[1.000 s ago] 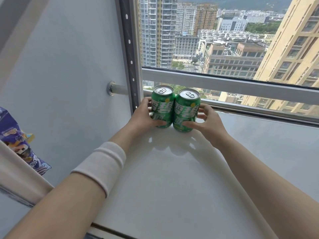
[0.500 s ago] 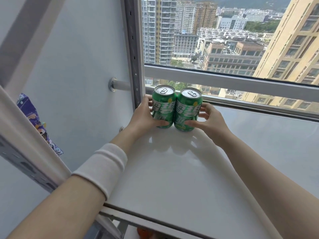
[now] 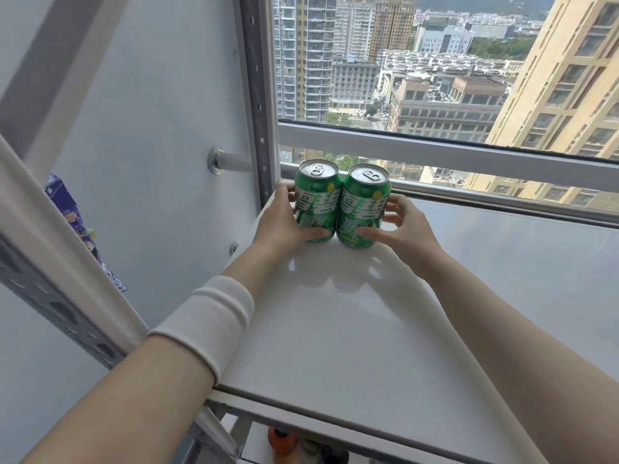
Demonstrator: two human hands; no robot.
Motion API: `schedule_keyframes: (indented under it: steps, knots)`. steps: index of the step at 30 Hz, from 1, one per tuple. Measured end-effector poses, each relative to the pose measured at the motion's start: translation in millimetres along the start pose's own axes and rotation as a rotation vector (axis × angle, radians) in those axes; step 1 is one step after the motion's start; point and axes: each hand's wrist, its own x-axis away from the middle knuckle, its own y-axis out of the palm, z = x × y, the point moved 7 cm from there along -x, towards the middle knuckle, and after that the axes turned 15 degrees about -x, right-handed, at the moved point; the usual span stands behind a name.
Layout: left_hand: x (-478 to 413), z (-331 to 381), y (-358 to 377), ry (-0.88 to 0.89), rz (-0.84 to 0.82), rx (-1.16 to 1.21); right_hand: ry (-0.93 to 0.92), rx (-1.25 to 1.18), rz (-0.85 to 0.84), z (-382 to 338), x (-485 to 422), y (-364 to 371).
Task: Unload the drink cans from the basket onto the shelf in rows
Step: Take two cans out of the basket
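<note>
At the far left corner of the glossy white shelf board (image 3: 335, 336), the left green aluminium drink can (image 3: 318, 199) stood upright, touching the right green aluminium drink can (image 3: 363, 209).
The left hand (image 3: 284, 222) curled round the left can, thumb across its front; the right hand (image 3: 407, 229) grasped the right can likewise, near the grey perforated metal post (image 3: 259, 95).

Left hand (image 3: 284, 222) grips left can (image 3: 316, 202), right hand (image 3: 407, 229) right can (image 3: 363, 207) (cans touching, upright) on shelf (image 3: 335, 329).
</note>
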Motion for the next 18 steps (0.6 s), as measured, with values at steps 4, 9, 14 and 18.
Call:
schedule_keyframes:
  steps: [4, 9, 14, 18]
  knots:
    - [0.1, 0.1, 1.9, -0.015, -0.019, 0.019, 0.004, 0.015, 0.008, -1.4, 1.4, -0.4]
    - [-1.0, 2.2, 1.0, -0.009, -0.039, -0.003, 0.011, 0.021, 0.008, -2.3, 3.7, -1.6]
    - [1.8, 2.2, 2.8, -0.019, -0.036, -0.004, 0.016, 0.035, 0.015, -2.8, 5.0, -3.0]
    - [3.2, 2.2, 4.1, -0.026, -0.041, -0.005, 0.019, 0.030, 0.012, -2.9, 6.1, -1.5]
